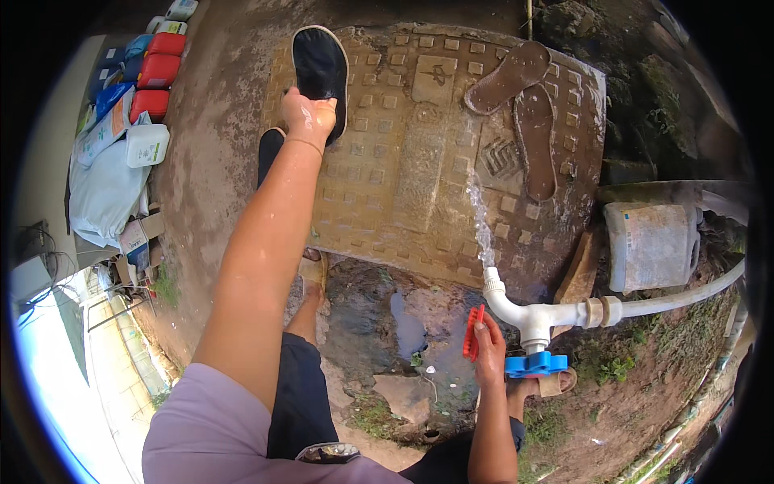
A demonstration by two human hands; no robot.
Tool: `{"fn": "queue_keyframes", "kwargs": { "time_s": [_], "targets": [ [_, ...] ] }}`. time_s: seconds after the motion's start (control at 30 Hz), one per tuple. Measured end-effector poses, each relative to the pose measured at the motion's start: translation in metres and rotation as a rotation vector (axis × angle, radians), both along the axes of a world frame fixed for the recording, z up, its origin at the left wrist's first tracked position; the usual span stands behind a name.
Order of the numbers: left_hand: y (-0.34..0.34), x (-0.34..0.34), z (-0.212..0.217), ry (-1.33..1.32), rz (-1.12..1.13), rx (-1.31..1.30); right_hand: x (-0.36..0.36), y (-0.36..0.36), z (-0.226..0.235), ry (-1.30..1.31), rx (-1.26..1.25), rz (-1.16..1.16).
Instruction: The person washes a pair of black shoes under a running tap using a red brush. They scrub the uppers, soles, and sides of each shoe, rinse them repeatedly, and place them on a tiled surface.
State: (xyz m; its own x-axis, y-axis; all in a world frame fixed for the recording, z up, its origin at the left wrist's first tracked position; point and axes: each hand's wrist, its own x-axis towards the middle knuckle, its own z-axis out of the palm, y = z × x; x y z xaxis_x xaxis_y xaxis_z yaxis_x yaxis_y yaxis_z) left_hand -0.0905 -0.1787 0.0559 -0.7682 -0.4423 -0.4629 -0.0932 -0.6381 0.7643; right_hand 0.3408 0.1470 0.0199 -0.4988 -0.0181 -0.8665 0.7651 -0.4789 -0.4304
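Note:
My left arm reaches far forward, and my left hand [309, 117] is closed on a black slip-on shoe [316, 60] with a pale sole edge. The second black shoe [269, 153] lies beside it, partly hidden by my forearm. Both are at the left side of a wet, studded concrete slab [379, 173]. Close to my body, my right hand [488, 352] grips a small red scrubbing brush [472, 332]. Water [480, 218] spurts onto the slab from a white plastic tap [516, 310] with a blue handle [535, 365], just right of that hand.
Two brown insoles [509, 77] [535, 143] lie at the slab's far right. A dirty white jerrycan [651, 246] stands beyond the tap, with a white pipe [685, 300] below it. Red containers [159, 71] and a white sack [109, 202] line the left. Muddy ground holds a puddle [407, 323].

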Motion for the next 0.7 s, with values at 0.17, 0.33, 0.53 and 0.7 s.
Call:
{"fn": "queue_keyframes", "kwargs": {
  "time_s": [0.17,0.33,0.53,0.7],
  "targets": [
    [-0.017,0.05,-0.019,-0.243,-0.503,-0.778,0.005,0.002,0.0,0.071,-0.064,-0.047],
    [-0.033,0.065,-0.017,-0.238,-0.974,-1.998,0.009,-0.002,-0.002,-0.006,0.037,0.014],
    [-0.028,0.073,-0.017,-0.315,-0.964,-1.84,-0.036,-0.029,-0.006,0.118,-0.184,-0.208],
    [0.001,0.157,-0.016,-0.127,-1.15,-1.588,-0.167,-0.04,-0.026,0.415,-0.091,-0.283]
  ]
}}
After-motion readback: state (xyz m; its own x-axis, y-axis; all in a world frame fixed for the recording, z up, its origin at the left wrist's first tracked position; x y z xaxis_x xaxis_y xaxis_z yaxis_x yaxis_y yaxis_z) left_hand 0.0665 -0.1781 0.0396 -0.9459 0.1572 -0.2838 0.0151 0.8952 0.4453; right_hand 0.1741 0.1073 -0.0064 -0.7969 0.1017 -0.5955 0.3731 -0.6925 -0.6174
